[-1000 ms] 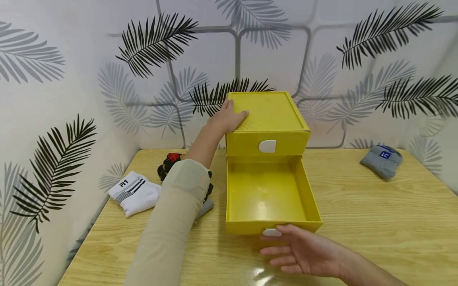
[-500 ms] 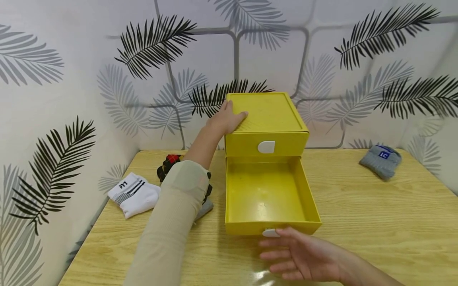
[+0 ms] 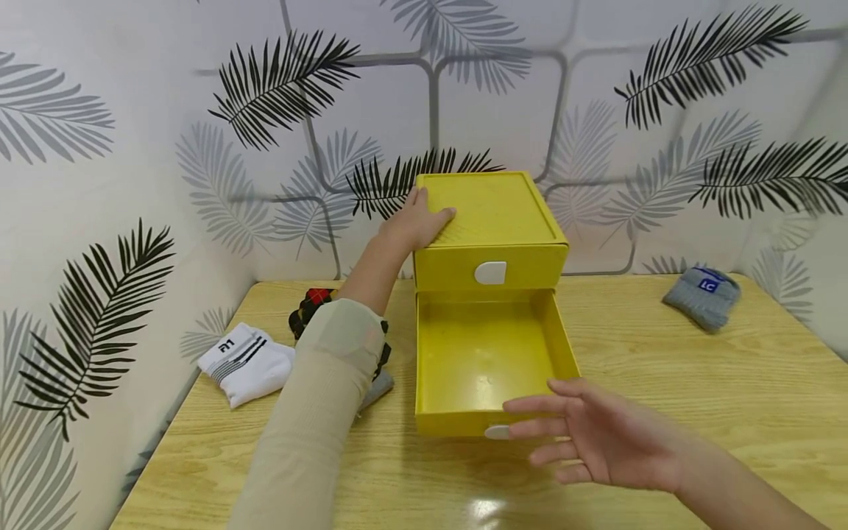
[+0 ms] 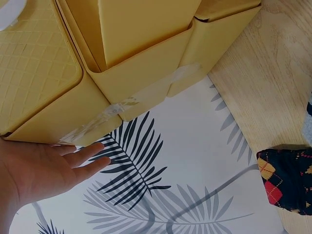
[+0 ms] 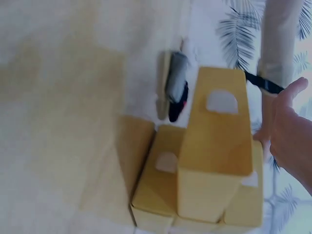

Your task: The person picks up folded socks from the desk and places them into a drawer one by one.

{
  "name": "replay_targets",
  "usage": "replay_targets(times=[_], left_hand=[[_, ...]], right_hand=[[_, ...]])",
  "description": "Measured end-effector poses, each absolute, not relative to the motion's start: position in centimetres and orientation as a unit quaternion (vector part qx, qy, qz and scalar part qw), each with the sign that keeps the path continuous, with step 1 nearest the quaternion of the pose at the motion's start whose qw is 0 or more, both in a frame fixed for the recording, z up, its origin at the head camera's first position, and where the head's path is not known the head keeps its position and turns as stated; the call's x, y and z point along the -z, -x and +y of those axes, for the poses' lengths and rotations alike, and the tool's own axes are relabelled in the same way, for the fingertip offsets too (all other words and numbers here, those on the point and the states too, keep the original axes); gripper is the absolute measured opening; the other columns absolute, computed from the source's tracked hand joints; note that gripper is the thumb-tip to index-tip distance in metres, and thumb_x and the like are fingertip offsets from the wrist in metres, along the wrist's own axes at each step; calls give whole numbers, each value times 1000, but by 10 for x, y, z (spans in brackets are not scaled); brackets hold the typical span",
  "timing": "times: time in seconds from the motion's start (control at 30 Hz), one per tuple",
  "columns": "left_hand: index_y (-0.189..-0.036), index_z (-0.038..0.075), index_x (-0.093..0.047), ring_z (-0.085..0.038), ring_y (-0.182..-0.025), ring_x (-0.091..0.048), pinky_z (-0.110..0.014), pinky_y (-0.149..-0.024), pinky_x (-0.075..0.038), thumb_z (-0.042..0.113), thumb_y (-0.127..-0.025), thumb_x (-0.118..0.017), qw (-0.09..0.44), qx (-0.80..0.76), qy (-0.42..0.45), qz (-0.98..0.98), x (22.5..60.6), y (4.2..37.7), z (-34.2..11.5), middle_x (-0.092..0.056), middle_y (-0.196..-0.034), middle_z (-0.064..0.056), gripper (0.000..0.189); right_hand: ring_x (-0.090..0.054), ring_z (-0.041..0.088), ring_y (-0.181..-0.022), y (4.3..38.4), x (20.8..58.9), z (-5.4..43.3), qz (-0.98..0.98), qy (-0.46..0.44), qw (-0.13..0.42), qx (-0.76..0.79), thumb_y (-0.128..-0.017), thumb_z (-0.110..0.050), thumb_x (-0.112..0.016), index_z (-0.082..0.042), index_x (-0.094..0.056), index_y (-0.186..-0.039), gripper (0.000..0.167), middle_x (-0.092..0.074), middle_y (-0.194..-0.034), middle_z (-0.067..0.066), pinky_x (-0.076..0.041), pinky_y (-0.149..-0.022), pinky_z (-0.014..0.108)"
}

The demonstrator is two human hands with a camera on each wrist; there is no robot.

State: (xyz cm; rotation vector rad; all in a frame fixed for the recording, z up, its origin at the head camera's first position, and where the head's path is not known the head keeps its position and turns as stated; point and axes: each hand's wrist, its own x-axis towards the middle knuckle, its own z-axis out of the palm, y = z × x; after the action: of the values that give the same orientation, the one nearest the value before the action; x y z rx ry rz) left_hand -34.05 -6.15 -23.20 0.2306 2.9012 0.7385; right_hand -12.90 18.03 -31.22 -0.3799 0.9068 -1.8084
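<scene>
A yellow drawer unit [image 3: 486, 210] stands on the wooden table, its top drawer closed and the drawer [image 3: 480, 368] below pulled well out, with nothing inside. My left hand [image 3: 417, 221] rests at the unit's upper left edge, thumb on top and straight fingers along the side wall. In the left wrist view, that hand [image 4: 46, 168] lies flat against the wall. Fingers spread, my right hand [image 3: 612, 438] hovers off the pulled-out drawer's front right corner, overlapping it in the head view. The white handle [image 3: 497, 432] shows just left of its fingertips.
A folded white sock [image 3: 248, 368] lies left on the table [image 3: 662, 397], near argyle socks [image 3: 309, 313] and a grey sock [image 3: 379, 390] partly hidden by my left sleeve. Another grey sock [image 3: 704, 298] sits back right. A leaf-patterned wall [image 3: 503, 110] stands behind.
My right hand has left the lower drawer's handle and moved right and slightly up. The left hand stays on the unit, and the drawer remains pulled out.
</scene>
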Motion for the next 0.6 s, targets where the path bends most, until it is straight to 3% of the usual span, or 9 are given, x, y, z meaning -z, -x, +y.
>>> replay_targets(times=[0.4,0.5,0.6], left_hand=[[-149,16,4,-29,-136,-12,-50,-105,-16,56,-94,-29,73,-249,-76,963,231,339,-62,9,-153,0,76],[-149,16,4,-29,-136,-11,-50,-106,-15,57,-94,-29,73,-247,-76,963,231,339,-62,9,-153,-1,76],[-149,16,4,-29,-136,-11,-50,-106,-15,57,-94,-29,71,-248,-78,963,231,339,-62,8,-153,-1,76]], right_hand=[[-46,24,-119,194,287,268,262,167,436,845,-99,-42,-8,-4,-46,-135,65,-44,-136,8,-34,-100,32],[-49,25,-117,217,292,298,327,161,365,857,-101,-35,-13,-4,-54,-128,58,-52,-129,9,-37,-97,34],[-59,20,-104,237,300,327,493,134,219,831,-102,-28,-27,-7,-61,-115,42,-63,-113,4,-47,-86,32]])
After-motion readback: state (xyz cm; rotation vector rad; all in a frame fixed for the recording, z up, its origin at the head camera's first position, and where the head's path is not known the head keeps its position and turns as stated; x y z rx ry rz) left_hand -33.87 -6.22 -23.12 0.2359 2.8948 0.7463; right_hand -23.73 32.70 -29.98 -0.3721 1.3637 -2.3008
